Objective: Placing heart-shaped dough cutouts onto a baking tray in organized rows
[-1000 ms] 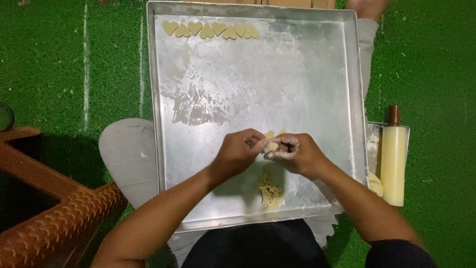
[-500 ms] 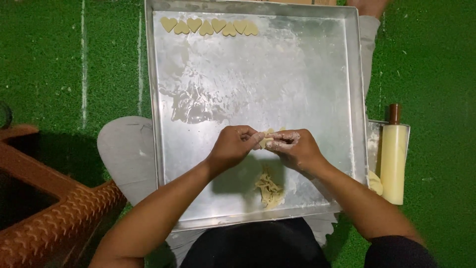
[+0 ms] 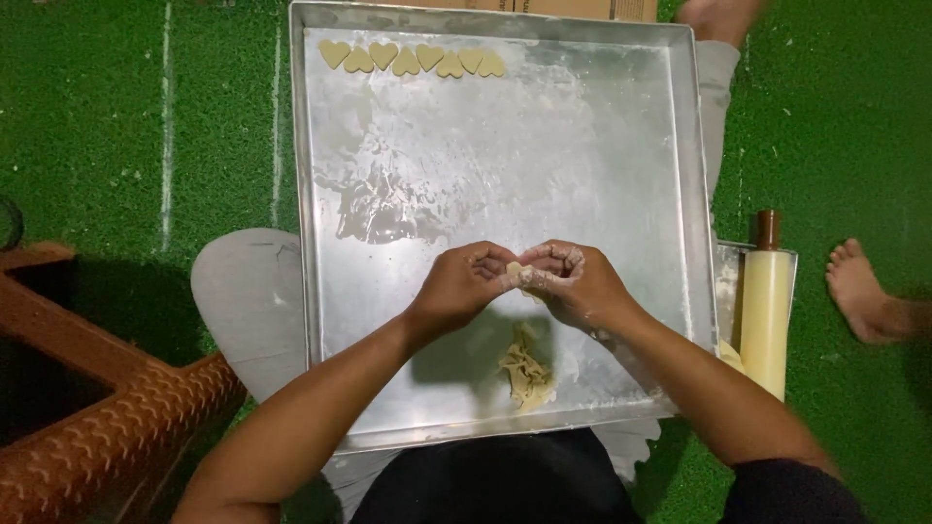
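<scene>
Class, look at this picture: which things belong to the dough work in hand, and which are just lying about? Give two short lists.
In use: left hand and right hand, pinching a small dough piece; metal tray; dough scraps; row of heart-shaped cutouts.

Lying about: rolling pin; brown woven basket; someone else's bare foot; green turf.

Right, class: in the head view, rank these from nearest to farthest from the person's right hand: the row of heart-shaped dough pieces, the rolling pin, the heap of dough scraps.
From the right hand:
1. Heap of dough scraps, just below the hand, near the tray's front edge.
2. Rolling pin, off the tray, to the right.
3. Row of heart-shaped dough pieces, at the tray's far left corner.
</scene>
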